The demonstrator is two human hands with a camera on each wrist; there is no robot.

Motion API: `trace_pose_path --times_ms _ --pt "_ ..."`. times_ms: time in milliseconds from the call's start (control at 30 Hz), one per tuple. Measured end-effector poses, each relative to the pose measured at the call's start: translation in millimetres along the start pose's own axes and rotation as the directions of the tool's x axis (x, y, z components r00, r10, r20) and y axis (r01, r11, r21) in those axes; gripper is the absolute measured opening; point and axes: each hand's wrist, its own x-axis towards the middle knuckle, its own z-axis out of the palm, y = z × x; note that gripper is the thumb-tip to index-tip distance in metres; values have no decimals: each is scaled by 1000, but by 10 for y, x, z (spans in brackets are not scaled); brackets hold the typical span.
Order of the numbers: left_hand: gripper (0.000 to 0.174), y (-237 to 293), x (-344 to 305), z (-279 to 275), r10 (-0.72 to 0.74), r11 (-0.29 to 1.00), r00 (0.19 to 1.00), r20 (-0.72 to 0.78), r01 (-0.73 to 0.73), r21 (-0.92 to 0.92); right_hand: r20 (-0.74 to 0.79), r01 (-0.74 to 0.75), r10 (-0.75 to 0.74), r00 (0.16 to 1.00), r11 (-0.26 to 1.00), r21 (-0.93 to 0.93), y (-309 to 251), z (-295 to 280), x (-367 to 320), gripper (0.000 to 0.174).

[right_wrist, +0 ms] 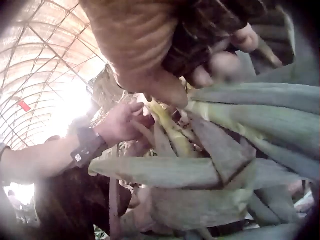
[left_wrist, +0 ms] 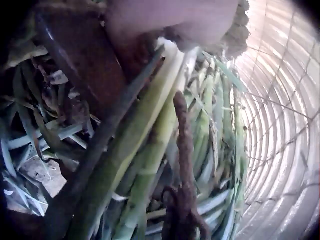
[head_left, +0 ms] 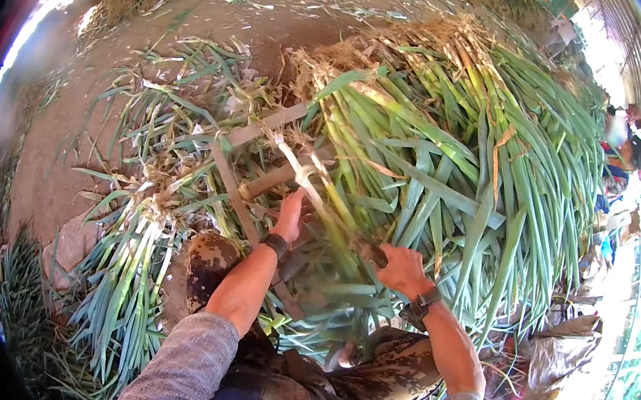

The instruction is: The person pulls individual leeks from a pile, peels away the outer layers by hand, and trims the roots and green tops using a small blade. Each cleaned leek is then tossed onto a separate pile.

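Observation:
My left hand (head_left: 290, 216) grips white-stemmed green onion stalks (head_left: 325, 212) just below their roots; in the left wrist view its curled fingers (left_wrist: 172, 22) lie over the white part of the stalks (left_wrist: 167, 80). At the leafy side of the same stalks, my right hand (head_left: 404, 271) is curled round a dark handle-like piece (head_left: 375, 254). A rusty brown rod (left_wrist: 184, 140) crosses beside the stalks in the left wrist view. In the right wrist view my right hand (right_wrist: 145, 50) is over the leaves (right_wrist: 250, 117), with my left hand (right_wrist: 122, 122) beyond it.
A large heap of green onions (head_left: 488, 139) spreads to the right. Wooden bars (head_left: 235, 184) stand beside my left hand. Loose trimmings (head_left: 192, 95) cover the ground at the left, above a smaller bunch (head_left: 128, 274). Another person (head_left: 634, 153) is at the far right.

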Motion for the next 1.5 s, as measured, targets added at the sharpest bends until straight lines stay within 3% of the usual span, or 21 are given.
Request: trace_pose_path --times_ms 33,67,100,233,300,333,400,467,533,567,633,700,800,867,967,1000,1100,1233,1333,1400,1500 --pt "44 -60 34 -44 189 957 976 -112 -157 245 3 -10 10 1000 999 53 -22 -33 16 31" --pt "40 -120 65 -91 387 832 906 -174 -262 488 8 -21 20 1000 994 106 -43 -57 25 30" --pt "33 -104 60 -89 591 708 797 -124 -440 552 10 -17 17 1000 995 101 -34 -72 23 30" --pt "38 127 -78 164 614 588 784 -93 -375 717 79 -49 47 996 999 22 18 -110 -25 33" --pt "41 211 -213 282 420 587 907 3 -274 762 93 -64 61 994 998 30 28 -25 -128 32" --pt "41 207 -193 287 422 587 907 7 -279 760 86 4 -7 996 999 38 47 -6 -147 33" --pt "41 194 -121 269 390 615 909 -148 -138 777 74 69 -72 995 997 40 73 -41 -141 35" --pt "39 113 117 138 450 575 878 -166 -142 805 111 -27 15 994 994 109 48 -140 -162 36" --pt "43 188 219 138 434 632 893 -121 -206 747 103 -29 20 995 996 83 60 -162 -160 40" --pt "38 189 231 134 284 844 954 -101 -199 498 71 -44 37 997 994 99 56 -146 -162 37" --pt "35 205 204 229 253 883 960 -121 -178 435 32 -58 54 998 992 114 93 -79 -157 33" --pt "31 232 177 314 218 916 967 -134 -155 370 -137 -3 16 990 996 92 154 3 -141 43" --pt "31 256 123 391 61 991 998 12 -61 123 -103 -13 26 994 992 123 228 21 -122 49" --pt "29 233 105 487 99 992 995 1 -99 83 -133 -7 26 991 990 139 253 32 -106 47" --pt "22 259 -152 604 89 988 955 284 -121 100 -126 31 -11 992 988 153 136 -146 -104 44" --pt "22 254 -269 643 87 987 955 284 -121 103 -91 63 -50 995 986 152 80 -200 -113 42" --pt "24 44 -455 680 -156 988 841 517 133 82 -212 3 14 977 997 78 96 -80 -83 38" --pt "22 -221 -450 558 -145 988 876 460 155 16 -206 -32 56 977 993 115 38 -174 -155 34" --pt "26 -170 -503 573 -80 966 900 428 177 -191 -228 -19 63 972 982 190 36 -212 -238 32" --pt "31 -146 -515 568 -48 975 934 354 122 -187 -83 18 -14 996 999 45 75 -166 -291 32" --pt "38 -42 -607 686 -100 955 969 224 156 -251 -78 -34 36 996 999 24 75 -155 -292 34"
